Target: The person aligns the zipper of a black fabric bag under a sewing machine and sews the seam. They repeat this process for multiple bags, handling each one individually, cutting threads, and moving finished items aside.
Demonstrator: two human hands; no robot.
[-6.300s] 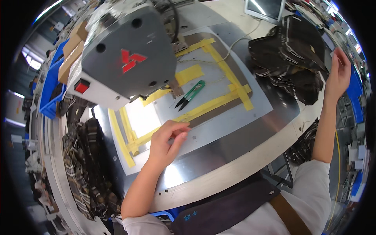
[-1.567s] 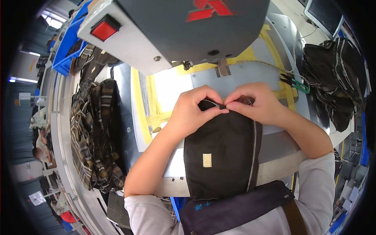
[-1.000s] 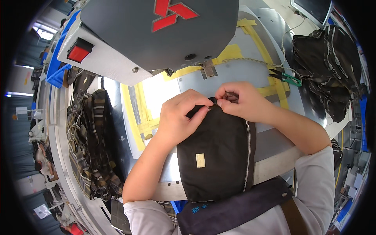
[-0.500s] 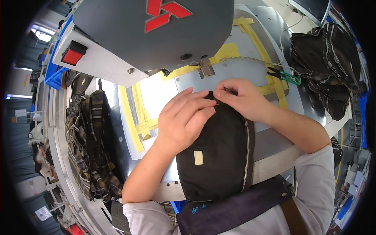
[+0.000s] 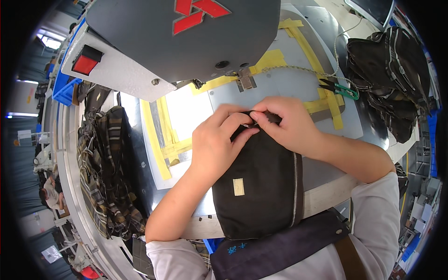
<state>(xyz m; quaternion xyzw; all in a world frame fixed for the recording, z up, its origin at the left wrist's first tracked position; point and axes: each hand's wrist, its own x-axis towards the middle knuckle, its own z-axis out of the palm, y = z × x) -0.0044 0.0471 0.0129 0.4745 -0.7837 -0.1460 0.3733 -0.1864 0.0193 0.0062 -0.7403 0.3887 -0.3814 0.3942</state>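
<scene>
A dark fabric piece with a metal zipper along its right side and a small cream label hangs over the table's front edge. Its far edge is pinched between the thumb and fingers of my left hand. Close beside it, my right hand grips the same edge, thumb and forefinger pressed together. The two sets of fingertips nearly touch. Just beyond them is the metal clamp foot under the head of a grey sewing machine; the fabric lies short of it.
Green-handled thread snips lie right of the machine, beside a braided cord. Dark zippered garments are piled at the right, plaid ones at the left. Yellow tape marks the metal plate. A red switch sits on the machine's arm.
My left fingers have curled from lying stretched over the fabric's far edge into a pinch on it. My right hand has shifted slightly, still gripping. The fabric has moved a little to the right.
</scene>
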